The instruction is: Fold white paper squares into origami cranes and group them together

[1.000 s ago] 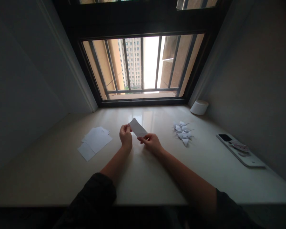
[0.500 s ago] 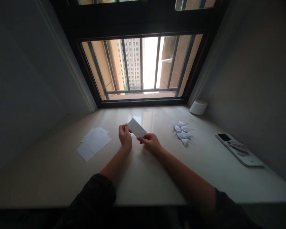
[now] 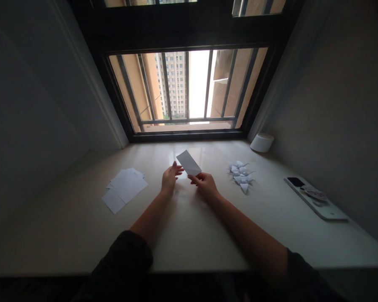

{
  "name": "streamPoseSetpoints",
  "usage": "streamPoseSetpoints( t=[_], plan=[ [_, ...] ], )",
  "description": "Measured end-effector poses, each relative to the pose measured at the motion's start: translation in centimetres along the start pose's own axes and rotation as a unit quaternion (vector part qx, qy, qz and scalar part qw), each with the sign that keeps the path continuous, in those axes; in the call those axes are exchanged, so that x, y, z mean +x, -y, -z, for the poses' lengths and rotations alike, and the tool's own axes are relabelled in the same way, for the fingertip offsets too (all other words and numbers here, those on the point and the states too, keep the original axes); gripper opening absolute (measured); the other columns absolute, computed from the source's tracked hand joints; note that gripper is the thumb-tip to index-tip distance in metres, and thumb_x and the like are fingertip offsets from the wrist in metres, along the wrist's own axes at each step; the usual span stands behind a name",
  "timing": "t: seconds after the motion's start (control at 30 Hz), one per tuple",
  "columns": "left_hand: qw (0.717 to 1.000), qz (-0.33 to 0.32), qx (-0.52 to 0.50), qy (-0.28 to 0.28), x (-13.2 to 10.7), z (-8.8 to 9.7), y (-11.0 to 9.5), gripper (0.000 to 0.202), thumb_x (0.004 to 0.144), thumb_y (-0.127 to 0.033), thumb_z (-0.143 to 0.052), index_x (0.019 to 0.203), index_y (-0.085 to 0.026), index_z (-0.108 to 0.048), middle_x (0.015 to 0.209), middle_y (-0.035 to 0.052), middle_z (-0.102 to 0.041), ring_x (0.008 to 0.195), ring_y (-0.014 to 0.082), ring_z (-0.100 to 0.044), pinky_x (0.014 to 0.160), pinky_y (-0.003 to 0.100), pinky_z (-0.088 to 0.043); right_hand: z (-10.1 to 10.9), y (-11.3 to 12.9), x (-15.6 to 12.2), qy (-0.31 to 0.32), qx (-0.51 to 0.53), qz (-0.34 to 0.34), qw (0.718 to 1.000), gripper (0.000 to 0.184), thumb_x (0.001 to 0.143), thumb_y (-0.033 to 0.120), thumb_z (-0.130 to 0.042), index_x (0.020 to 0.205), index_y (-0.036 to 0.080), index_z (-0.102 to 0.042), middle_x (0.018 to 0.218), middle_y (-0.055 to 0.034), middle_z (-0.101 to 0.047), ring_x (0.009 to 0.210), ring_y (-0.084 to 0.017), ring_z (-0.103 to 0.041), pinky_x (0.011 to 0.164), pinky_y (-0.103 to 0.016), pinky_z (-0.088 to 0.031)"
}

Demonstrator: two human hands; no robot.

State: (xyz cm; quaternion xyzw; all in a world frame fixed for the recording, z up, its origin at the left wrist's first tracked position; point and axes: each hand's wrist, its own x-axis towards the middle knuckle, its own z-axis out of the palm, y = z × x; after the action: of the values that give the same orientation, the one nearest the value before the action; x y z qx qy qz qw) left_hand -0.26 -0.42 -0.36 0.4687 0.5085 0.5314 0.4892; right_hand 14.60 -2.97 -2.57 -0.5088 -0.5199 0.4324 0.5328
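My right hand (image 3: 205, 184) pinches the lower right corner of a folded sheet of paper (image 3: 189, 162), a pale rectangle tilted in the air over the sill. Just left of it is my left hand (image 3: 170, 178), its fingers apart and pointing toward the paper's lower left edge; no grip on the paper shows. A loose stack of white paper sheets (image 3: 127, 188) lies to the left of my hands. Several small folded paper figures (image 3: 241, 174) with thin pointed ends sit in a cluster to the right.
A pale windowsill (image 3: 189, 235) carries everything, its front edge close to me. At the right lies a phone (image 3: 321, 205) with a round attachment on its back. A white cup-like object (image 3: 262, 142) stands by the right wall. A barred window (image 3: 189, 90) is ahead.
My left hand has let go of the paper and opened. The paper has moved slightly right and away from me in my right hand's pinch.
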Motion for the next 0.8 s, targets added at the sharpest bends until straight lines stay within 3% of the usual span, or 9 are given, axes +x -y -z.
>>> streamPoseSetpoints(
  t=[0.13,0.33,0.5,0.67,0.8],
  plan=[
    [0.994,-0.065,0.059,0.066,-0.9,-0.7,0.0,0.043,0.075,-0.058,-0.054,0.075,-0.016,-0.063,0.073,0.0045,-0.065,0.073,0.0176,-0.06,0.067,0.027,-0.041,0.1,0.3,0.0,-0.007,0.001,0.007,1.0,0.036,0.061,0.051,-0.071,0.056,0.016,-0.065,0.054,-0.0037,-0.064,0.051,-0.014,-0.055,0.056,-0.027,-0.041],
    [0.978,-0.146,0.147,0.022,-1.3,-0.5,-0.4,0.038,0.079,-0.053,-0.052,0.066,-0.018,-0.059,0.065,0.0004,-0.062,0.065,0.0143,-0.057,0.063,0.024,-0.039,0.2,0.9,-0.1,0.044,0.049,-0.009,0.998,0.035,0.058,0.049,-0.074,0.069,0.016,-0.07,0.059,-0.0026,-0.065,0.055,-0.014,-0.056,0.054,-0.026,-0.041],
    [0.941,-0.151,0.303,-0.009,-1.8,-0.3,-0.9,0.037,0.081,-0.053,-0.048,0.072,-0.021,-0.064,0.071,0.0005,-0.067,0.068,0.0158,-0.057,0.059,0.024,-0.034,0.8,0.6,0.6,-0.03,0.07,0.018,0.997,0.043,0.068,0.054,-0.064,0.093,0.019,-0.069,0.072,-0.0039,-0.067,0.061,-0.015,-0.057,0.054,-0.026,-0.043],
    [0.892,-0.164,0.42,-0.022,-2.1,-0.2,-1.2,0.036,0.082,-0.054,-0.047,0.073,-0.024,-0.065,0.071,-0.0008,-0.067,0.066,0.0157,-0.057,0.057,0.025,-0.029,1.1,0.1,1.0,-0.075,0.066,0.043,0.994,0.035,0.068,0.05,-0.064,0.08,0.018,-0.071,0.072,-0.0051,-0.069,0.067,-0.018,-0.06,0.06,-0.029,-0.046],
    [0.884,-0.166,0.436,-0.023,-2.0,0.0,-1.3,0.034,0.083,-0.053,-0.048,0.074,-0.026,-0.066,0.071,-0.0015,-0.067,0.066,0.0157,-0.057,0.056,0.025,-0.029,1.1,0.0,1.0,-0.073,0.044,0.05,0.995,0.032,0.069,0.047,-0.064,0.077,0.017,-0.071,0.07,-0.0054,-0.07,0.067,-0.019,-0.062,0.063,-0.03,-0.046]
  ],
)
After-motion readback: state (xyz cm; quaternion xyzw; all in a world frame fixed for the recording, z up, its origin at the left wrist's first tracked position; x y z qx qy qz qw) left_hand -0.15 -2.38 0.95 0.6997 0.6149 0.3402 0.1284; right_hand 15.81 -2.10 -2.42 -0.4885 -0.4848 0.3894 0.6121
